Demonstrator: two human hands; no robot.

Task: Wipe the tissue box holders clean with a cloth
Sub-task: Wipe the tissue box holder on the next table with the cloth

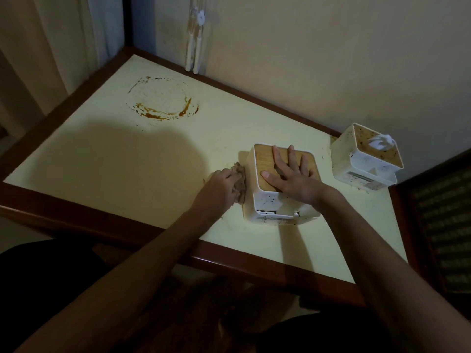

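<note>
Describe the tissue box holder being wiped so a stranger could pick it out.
On the cream table, look near its right end. The nearer tissue box holder is white with a wooden lid, right hand flat on top, left hand pressing a brown cloth against its side. The other holder shows a tissue.
</note>
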